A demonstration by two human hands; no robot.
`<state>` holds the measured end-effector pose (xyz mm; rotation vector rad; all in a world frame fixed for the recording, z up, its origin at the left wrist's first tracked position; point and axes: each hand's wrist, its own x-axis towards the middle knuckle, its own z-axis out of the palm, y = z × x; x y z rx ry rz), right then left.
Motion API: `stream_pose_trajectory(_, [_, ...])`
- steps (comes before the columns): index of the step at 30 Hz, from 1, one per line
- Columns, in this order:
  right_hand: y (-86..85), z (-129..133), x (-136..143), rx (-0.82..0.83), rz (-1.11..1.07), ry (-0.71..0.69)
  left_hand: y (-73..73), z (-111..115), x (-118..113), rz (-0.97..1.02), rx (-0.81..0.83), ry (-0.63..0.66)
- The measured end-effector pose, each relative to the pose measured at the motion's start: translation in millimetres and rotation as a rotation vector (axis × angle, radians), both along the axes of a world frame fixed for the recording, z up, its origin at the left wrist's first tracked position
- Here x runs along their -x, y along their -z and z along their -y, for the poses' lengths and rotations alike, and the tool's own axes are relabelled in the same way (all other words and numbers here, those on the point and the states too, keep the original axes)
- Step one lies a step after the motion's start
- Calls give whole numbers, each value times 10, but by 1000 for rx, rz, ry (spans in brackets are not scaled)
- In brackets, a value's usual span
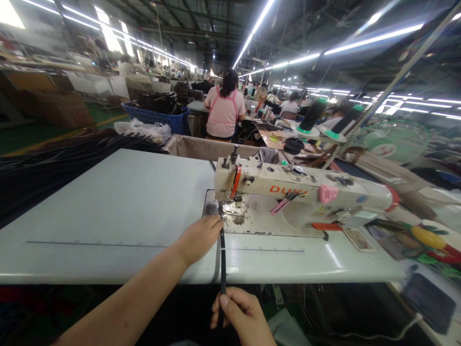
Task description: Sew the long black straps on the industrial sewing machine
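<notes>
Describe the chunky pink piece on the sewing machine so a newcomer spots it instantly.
Find the cream metal sewing machine on the pale green tabletop. Follow its long body right, just past the orange lettering. The chunky pink piece there is short and blocky, unlike the slim pink-handled tool to its left.

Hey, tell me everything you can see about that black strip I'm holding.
The black strip is long and narrow, perhaps leather or webbing, with a small pale mark partway along. It runs nearly straight from the needle area of the sewing machine across the pale tabletop and past its front edge. The left hand has its fingertips at it near the machine; the right hand grips it below the edge. Its lower end is unclear.
</notes>
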<state>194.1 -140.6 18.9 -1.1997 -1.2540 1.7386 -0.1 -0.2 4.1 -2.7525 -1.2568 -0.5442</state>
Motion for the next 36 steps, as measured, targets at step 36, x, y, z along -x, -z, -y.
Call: stream_pose_trajectory(36, [253, -7, -15, 15, -36, -1, -48, 0, -29, 101, 2, -43])
